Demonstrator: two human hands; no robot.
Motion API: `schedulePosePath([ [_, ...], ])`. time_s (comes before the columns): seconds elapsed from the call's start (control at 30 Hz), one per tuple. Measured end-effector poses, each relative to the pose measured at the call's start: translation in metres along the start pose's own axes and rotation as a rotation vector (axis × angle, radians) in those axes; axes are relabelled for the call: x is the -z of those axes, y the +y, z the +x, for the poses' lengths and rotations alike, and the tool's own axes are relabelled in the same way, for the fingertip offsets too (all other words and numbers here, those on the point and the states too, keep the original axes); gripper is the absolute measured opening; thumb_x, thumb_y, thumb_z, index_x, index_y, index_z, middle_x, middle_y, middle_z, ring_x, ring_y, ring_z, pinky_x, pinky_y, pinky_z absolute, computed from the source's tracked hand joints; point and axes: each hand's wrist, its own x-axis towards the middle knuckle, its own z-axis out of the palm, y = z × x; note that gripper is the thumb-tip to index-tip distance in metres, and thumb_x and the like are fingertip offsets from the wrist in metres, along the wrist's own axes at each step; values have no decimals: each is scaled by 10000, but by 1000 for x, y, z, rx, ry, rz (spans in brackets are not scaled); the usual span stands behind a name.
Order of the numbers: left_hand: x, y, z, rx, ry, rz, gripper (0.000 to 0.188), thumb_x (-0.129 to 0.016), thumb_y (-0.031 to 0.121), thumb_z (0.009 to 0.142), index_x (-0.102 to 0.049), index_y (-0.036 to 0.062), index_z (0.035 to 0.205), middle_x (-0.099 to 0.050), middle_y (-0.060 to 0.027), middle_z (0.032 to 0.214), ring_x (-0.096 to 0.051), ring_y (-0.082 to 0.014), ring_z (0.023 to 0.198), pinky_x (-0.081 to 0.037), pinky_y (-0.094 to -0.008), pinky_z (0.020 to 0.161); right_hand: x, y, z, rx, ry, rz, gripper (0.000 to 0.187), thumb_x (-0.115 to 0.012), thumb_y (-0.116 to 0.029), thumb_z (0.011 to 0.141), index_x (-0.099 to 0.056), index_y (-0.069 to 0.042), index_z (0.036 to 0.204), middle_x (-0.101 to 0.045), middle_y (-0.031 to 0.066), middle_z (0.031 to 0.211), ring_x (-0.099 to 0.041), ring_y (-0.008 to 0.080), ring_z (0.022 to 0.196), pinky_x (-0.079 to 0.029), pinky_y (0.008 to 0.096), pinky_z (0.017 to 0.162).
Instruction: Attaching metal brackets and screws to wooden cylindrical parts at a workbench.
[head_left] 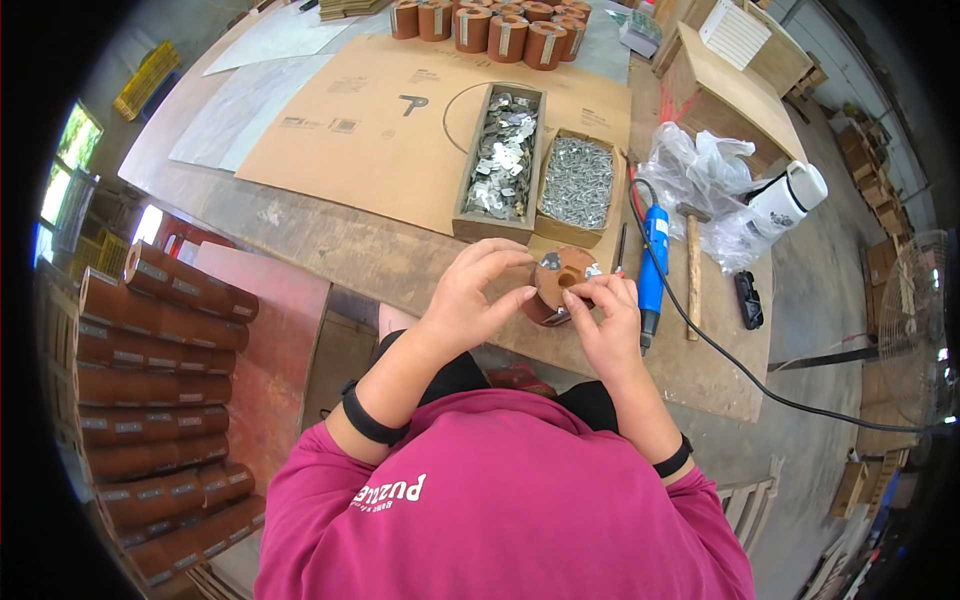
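Note:
In front of me a brown cylinder (571, 262) stands at the table's near edge, its top showing a central hole and small metal pieces. My left hand (480, 285) is at its left side, thumb and index finger apart, their tips at the rim. On the right side my right hand (610, 315) has its fingers bent over the top near the hole; whatever they pinch is too small to make out. Beyond the cylinder are a long box of flat metal pieces (505, 150) and a box of screws or nails (577, 180).
To the right lie a screwdriver (621, 245), a blue corded power tool (654, 262), a hammer (693, 270), a black case (748, 300), plastic bags (700, 170) and a white bottle (790, 195). Brown cylinders (507, 38) stand at the back; more rows (160, 370) are stacked at left.

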Motion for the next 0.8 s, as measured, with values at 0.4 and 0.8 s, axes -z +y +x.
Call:
schedulePosePath([
  [0.4, -38, 14, 1, -259, -62, 205, 447, -754, 138, 548, -576, 37, 946, -505, -139, 1094, -462, -353, 1050, -401, -416, 855, 48, 107, -9, -382, 125, -252, 99, -613, -114, 736, -614, -41, 803, -552, 125, 851, -514, 282, 816, -401, 374, 746],
  [0.8, -50, -6, -10, -249, 9, 182, 390, -729, 48, 536, -586, 50, 898, -538, -126, 1047, -480, -346, 1044, -423, -404, 852, 29, 76, -18, -270, 88, -275, 55, -608, -87, 728, -587, -50, 762, -543, 99, 741, -513, 286, 761, -408, 386, 683],
])
